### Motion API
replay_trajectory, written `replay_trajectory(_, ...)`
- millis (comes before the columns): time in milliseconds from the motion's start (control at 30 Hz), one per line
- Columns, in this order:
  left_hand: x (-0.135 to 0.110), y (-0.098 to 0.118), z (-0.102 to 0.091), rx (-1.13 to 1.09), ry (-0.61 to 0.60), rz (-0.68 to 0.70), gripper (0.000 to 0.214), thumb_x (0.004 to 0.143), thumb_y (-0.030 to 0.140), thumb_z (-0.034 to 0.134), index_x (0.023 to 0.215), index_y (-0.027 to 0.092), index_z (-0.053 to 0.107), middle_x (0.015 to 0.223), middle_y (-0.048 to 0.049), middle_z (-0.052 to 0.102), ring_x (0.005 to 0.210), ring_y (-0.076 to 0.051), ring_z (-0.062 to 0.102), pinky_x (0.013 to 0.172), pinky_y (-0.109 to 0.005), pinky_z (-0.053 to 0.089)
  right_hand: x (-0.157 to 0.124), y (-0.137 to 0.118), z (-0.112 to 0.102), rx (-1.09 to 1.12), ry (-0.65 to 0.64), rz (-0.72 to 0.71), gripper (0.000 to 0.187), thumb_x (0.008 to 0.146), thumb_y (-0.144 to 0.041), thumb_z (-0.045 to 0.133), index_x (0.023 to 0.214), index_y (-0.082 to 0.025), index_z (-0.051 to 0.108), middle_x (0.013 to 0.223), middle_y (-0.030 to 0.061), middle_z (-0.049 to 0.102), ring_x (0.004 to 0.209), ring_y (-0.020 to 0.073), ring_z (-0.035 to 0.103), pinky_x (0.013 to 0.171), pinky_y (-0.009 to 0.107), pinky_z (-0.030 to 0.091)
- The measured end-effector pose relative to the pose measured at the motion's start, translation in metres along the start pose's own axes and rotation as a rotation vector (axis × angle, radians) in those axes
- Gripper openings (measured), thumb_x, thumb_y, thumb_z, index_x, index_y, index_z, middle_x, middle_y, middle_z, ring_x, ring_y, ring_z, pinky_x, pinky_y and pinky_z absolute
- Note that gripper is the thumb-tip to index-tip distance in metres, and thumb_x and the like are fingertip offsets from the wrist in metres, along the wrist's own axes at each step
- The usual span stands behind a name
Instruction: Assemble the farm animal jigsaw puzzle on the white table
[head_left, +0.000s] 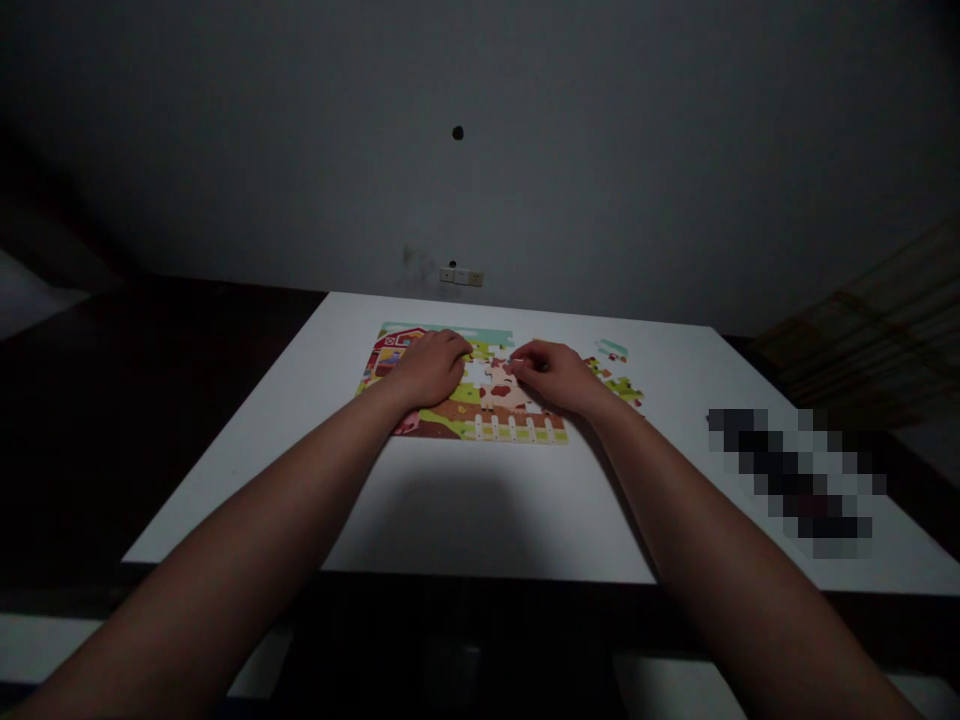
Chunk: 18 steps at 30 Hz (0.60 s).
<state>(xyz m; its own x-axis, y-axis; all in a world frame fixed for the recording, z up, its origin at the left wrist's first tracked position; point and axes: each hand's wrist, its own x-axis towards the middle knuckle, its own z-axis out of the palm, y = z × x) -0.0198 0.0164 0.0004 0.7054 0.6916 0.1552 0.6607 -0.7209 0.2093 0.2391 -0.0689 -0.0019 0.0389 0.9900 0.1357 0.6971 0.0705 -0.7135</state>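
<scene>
A colourful farm-scene jigsaw puzzle (450, 415) lies partly assembled on a white table (480, 510). My left hand (429, 366) rests on its left half, fingers curled down over the pieces. My right hand (551, 373) is over the right half, fingers pinched together at a brown-and-white piece (501, 380) near a white gap (478, 372) in the picture. Loose puzzle pieces (621, 383) lie just right of my right hand.
A blurred dark patch (795, 480) sits on the table's right side. A wall (480, 150) with a small socket (461, 275) stands behind the table. Dark floor lies to the left, slatted wood to the right.
</scene>
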Motion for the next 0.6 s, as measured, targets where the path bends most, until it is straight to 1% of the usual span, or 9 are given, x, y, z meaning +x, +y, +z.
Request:
replay_trajectory(67,0.0,-0.0004,0.0005,0.002,0.007,0.007,0.046,0.111,0.027,0.048,0.147,0.019,0.075,0.154,-0.0159,0.072,0.142,-0.036,0.066,0.126,-0.055,0.051,-0.0022,-0.0006,-0.004,-0.045,-0.037,-0.045,0.023,0.101,-0.034,0.072,0.112,-0.018,0.085,0.101,0.0096,0.085,0.09,0.0252,0.074,0.081,0.035,0.054)
replay_trajectory(200,0.0001,-0.0012,0.0014,-0.005,0.009,0.005,0.045,0.111,0.027,0.049,0.147,0.018,0.075,0.154,-0.0165,0.072,0.143,-0.036,0.065,0.126,-0.055,0.051,-0.0056,-0.0051,-0.0064,-0.146,-0.027,-0.095,0.025,0.107,-0.034,0.069,0.118,-0.019,0.085,0.109,0.0115,0.087,0.091,0.0256,0.074,0.082,0.036,0.053)
replay_trajectory(333,0.0005,-0.0014,0.002,-0.004,0.001,-0.006,0.045,0.111,0.028,0.05,0.147,0.02,0.075,0.154,-0.0156,0.072,0.142,-0.035,0.065,0.125,-0.055,0.052,-0.0035,-0.0019,-0.0049,-0.229,-0.047,-0.13,0.025,0.11,-0.033,0.068,0.12,-0.019,0.087,0.112,0.0124,0.087,0.094,0.0264,0.075,0.084,0.036,0.054)
replay_trajectory(467,0.0,-0.0008,0.0014,-0.01,0.005,-0.005,0.044,0.111,0.027,0.049,0.146,0.02,0.076,0.154,-0.0158,0.072,0.142,-0.035,0.065,0.125,-0.055,0.052,0.0003,0.0039,-0.0018,-0.342,-0.051,-0.217,0.023,0.107,-0.025,0.07,0.118,-0.018,0.089,0.113,0.0146,0.085,0.106,0.0294,0.076,0.097,0.038,0.054)
replay_trajectory(533,-0.0004,-0.0006,0.0009,-0.015,0.004,0.0,0.044,0.111,0.027,0.05,0.146,0.02,0.076,0.154,-0.0162,0.072,0.143,-0.036,0.066,0.126,-0.055,0.051,0.0007,0.0032,-0.0012,-0.391,-0.056,-0.237,0.023,0.105,-0.022,0.07,0.119,-0.018,0.089,0.116,0.0151,0.084,0.112,0.0303,0.075,0.103,0.039,0.053)
replay_trajectory(600,-0.0005,-0.0009,0.0007,-0.02,0.006,0.006,0.044,0.111,0.027,0.05,0.145,0.02,0.076,0.153,-0.0162,0.072,0.143,-0.036,0.066,0.126,-0.056,0.051,-0.0001,0.0006,-0.0034,-0.428,-0.072,-0.238,0.025,0.107,-0.023,0.069,0.121,-0.019,0.089,0.119,0.0152,0.084,0.116,0.0307,0.074,0.107,0.04,0.052)
